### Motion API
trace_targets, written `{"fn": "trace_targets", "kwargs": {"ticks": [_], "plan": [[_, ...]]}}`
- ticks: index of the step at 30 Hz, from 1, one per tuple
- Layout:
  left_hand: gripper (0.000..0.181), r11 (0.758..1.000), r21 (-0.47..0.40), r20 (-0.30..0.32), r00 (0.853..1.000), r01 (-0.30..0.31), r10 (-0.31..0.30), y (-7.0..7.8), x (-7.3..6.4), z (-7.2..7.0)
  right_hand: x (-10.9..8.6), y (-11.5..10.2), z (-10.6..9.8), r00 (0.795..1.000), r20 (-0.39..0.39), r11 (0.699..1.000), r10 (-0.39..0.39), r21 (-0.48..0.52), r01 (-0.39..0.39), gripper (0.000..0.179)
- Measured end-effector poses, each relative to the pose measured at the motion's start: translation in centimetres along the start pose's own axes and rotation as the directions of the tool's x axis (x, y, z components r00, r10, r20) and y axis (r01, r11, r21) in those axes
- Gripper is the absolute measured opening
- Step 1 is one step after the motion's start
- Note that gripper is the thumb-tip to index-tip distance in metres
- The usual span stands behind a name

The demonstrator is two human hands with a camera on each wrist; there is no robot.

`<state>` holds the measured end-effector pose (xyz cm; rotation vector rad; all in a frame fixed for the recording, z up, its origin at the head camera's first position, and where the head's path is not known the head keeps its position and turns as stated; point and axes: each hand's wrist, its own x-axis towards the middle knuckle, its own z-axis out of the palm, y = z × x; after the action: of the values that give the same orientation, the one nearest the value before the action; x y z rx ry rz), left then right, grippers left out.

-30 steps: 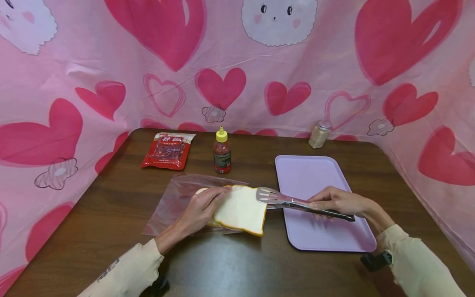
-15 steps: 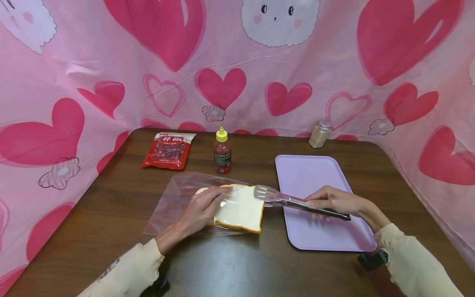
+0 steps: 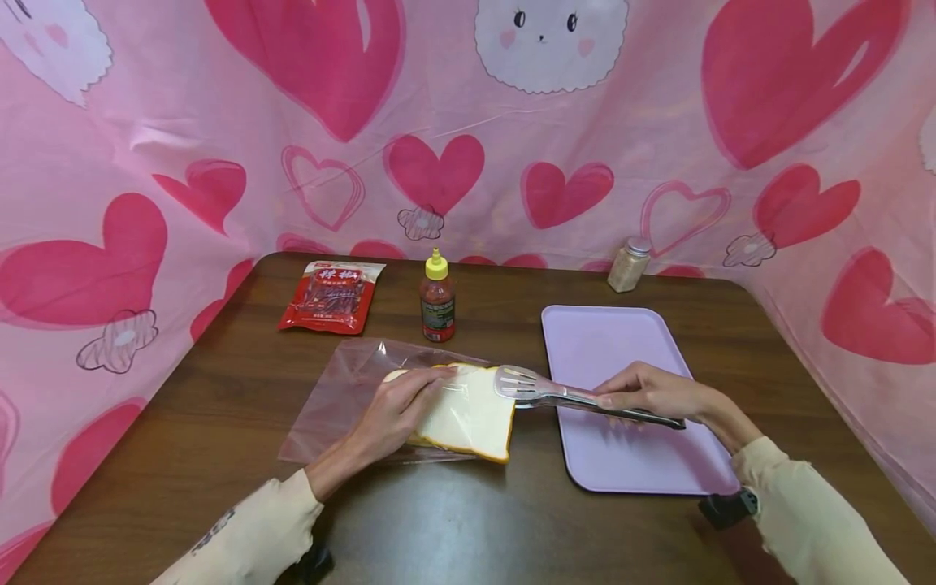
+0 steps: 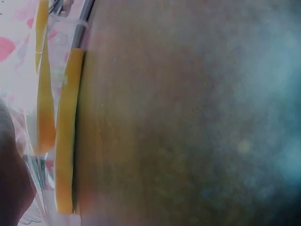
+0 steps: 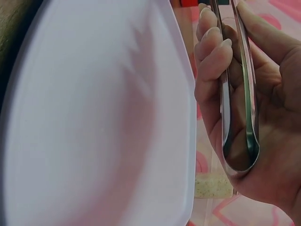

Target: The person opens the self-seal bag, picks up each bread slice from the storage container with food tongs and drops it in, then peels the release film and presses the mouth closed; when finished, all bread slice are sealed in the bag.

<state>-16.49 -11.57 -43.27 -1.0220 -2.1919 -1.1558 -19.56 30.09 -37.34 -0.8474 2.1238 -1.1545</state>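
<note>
My right hand [image 3: 651, 394] grips metal tongs [image 3: 541, 386], whose slotted ends hold the right edge of a white bread slice [image 3: 478, 414] with a yellow crust. Most of that slice lies under the film of a transparent plastic bag [image 3: 340, 386]. The left hand [image 3: 398, 410] pinches the bag's upper film, its fingertips over the slice's far left part. Seen from the left wrist, the held slice [image 4: 45, 103] is raised above another slice [image 4: 68, 141] lying low by the table. In the right wrist view, fingers and thumb wrap the tongs' two arms [image 5: 240, 94].
A lilac tray [image 3: 607, 333] lies under the right hand. Behind the bag stand a yellow-capped sauce bottle [image 3: 438, 305] and a red chili packet [image 3: 332, 296]. At the back right is a small seasoning jar [image 3: 630, 266]. A pink heart-print cloth [image 3: 504, 122] hangs behind the brown table [image 3: 417, 536].
The right hand, tongs and bread slice have shifted slightly left, so more of the slice sits under the bag's film. The left hand has stayed in place.
</note>
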Motion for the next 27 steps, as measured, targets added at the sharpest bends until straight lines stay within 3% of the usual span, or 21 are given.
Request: {"fn": "trace_targets", "kwargs": {"ticks": [10,27], "plan": [[0.032,1.000,-0.014,-0.024,1.000,-0.014,0.014,-0.12,0.01,0.07,0.28,-0.24,-0.08,1.000,-0.021,1.000,0.011,-0.004,-0.011,0.028],[0.033,0.999,0.033,-0.044,0.998,-0.032,0.033,0.00,-0.13,0.12,0.47,0.70,0.21,0.999,0.036,0.993,0.008,0.115,-0.012,0.030]]}}
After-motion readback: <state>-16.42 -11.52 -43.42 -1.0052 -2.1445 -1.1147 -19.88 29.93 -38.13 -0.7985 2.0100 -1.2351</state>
